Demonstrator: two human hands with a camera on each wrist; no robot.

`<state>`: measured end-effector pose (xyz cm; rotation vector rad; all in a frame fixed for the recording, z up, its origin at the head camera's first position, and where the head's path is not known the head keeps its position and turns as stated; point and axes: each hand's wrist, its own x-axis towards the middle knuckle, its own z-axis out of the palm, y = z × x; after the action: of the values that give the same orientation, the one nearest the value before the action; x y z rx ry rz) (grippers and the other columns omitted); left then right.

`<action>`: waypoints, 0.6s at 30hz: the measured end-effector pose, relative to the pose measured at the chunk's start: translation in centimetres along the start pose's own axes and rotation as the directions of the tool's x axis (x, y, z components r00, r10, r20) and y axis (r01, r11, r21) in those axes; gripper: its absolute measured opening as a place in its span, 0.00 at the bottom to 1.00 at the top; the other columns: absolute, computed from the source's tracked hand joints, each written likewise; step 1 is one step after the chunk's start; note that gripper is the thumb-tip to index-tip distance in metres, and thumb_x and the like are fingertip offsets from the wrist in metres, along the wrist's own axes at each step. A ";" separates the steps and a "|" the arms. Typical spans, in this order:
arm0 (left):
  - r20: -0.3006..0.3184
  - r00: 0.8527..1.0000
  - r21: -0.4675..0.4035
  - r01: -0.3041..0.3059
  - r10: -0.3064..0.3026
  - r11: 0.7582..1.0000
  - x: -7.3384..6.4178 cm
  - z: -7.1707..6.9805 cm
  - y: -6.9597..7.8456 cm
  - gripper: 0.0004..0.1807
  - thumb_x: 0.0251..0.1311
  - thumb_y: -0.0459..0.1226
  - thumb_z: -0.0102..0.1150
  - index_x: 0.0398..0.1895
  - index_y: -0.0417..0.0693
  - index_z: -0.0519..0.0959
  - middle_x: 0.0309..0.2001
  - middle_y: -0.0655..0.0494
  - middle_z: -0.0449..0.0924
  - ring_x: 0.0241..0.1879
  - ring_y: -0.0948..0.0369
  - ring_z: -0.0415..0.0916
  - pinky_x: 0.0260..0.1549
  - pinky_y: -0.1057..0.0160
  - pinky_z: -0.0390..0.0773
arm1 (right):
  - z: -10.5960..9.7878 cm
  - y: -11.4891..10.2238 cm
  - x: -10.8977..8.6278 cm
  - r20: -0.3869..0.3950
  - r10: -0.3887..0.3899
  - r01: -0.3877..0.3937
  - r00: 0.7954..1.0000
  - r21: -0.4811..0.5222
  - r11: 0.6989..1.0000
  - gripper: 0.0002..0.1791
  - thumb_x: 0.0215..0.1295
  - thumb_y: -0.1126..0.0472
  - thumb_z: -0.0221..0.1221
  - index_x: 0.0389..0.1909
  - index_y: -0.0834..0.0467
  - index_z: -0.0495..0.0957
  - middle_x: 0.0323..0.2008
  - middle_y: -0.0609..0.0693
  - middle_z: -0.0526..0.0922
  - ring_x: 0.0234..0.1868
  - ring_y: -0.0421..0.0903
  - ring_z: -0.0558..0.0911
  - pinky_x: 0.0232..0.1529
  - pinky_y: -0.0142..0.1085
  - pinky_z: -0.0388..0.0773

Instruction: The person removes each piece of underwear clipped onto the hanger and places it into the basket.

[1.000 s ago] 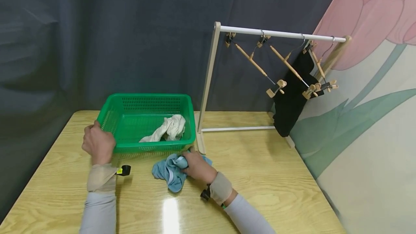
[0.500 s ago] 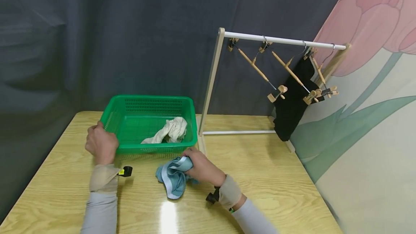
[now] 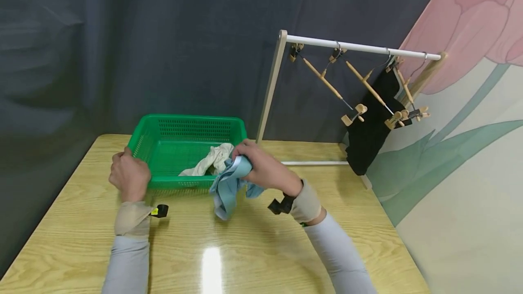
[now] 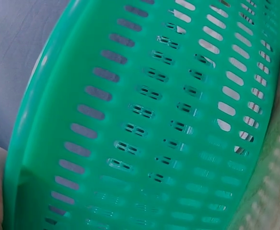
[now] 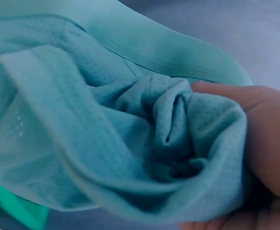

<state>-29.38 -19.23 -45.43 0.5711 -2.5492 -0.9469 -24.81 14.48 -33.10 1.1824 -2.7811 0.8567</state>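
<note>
Currently, the person's right hand (image 3: pixel 265 167) has its grip clenched on a blue cloth (image 3: pixel 229 189), pinching a bunched part between thumb and fingers while loose folds hang down. That cloth is at the front right corner of a green basket (image 3: pixel 169 183); whether it touches the rim cannot be told. The left hand (image 3: pixel 130 173) grasps the basket's left rim, near the front corner. Inside, toward the right, lies a crumpled white cloth (image 3: pixel 206 163). Beyond, on the worktop (image 3: pixel 180 253), stands a rack (image 3: pixel 271 86) bearing clip hangers (image 3: pixel 323 78) and a black cloth (image 3: pixel 361 142).
</note>
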 end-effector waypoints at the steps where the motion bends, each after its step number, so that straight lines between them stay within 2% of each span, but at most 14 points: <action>1: -0.001 1.000 0.000 0.000 0.000 1.000 0.0 0.0 0.0 0.30 0.70 0.33 0.36 0.74 0.33 0.64 0.65 0.26 0.68 0.56 0.26 0.71 0.48 0.25 0.70 | -0.6 0.0 0.6 -0.033 -0.014 0.014 0.999 -0.004 1.000 0.12 0.64 0.71 0.66 0.45 0.57 0.77 0.49 0.55 0.76 0.44 0.49 0.71 0.45 0.41 0.74; 4: -0.008 1.000 0.000 0.000 0.000 1.000 0.1 -0.1 -0.1 0.29 0.71 0.33 0.36 0.74 0.33 0.65 0.65 0.26 0.69 0.56 0.26 0.71 0.47 0.25 0.70 | -2.4 -0.1 2.4 -0.127 -0.030 0.030 0.991 -0.003 1.000 0.12 0.63 0.71 0.66 0.45 0.59 0.77 0.50 0.58 0.76 0.45 0.52 0.73 0.45 0.43 0.74; 8: -0.017 1.000 0.004 -0.001 0.001 1.000 0.1 -0.1 -0.2 0.28 0.72 0.34 0.36 0.73 0.32 0.65 0.64 0.26 0.69 0.55 0.26 0.71 0.47 0.25 0.70 | -3.7 0.4 5.0 -0.211 -0.002 0.001 0.978 -0.005 1.000 0.11 0.65 0.70 0.65 0.47 0.61 0.77 0.51 0.59 0.75 0.48 0.53 0.72 0.49 0.45 0.74; 13: -0.012 1.000 -0.002 0.002 -0.003 1.000 0.1 -0.1 -0.1 0.28 0.74 0.35 0.36 0.74 0.33 0.64 0.65 0.26 0.69 0.56 0.26 0.71 0.48 0.25 0.70 | -3.9 1.8 8.0 -0.288 0.048 -0.053 0.956 -0.009 0.999 0.16 0.66 0.70 0.62 0.53 0.63 0.73 0.55 0.60 0.71 0.51 0.53 0.70 0.54 0.45 0.75; 18: -0.006 1.000 -0.001 0.013 -0.013 1.000 0.0 0.1 0.0 0.29 0.74 0.37 0.36 0.74 0.33 0.64 0.65 0.27 0.68 0.57 0.27 0.70 0.50 0.26 0.69 | -3.3 3.7 10.3 -0.359 0.088 -0.100 0.929 -0.018 0.995 0.24 0.66 0.72 0.61 0.60 0.62 0.66 0.57 0.61 0.69 0.53 0.54 0.70 0.56 0.45 0.73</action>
<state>-29.46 -19.18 -45.52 0.5902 -2.5427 -0.9491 -35.37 11.33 -29.98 0.7954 -2.5562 0.9185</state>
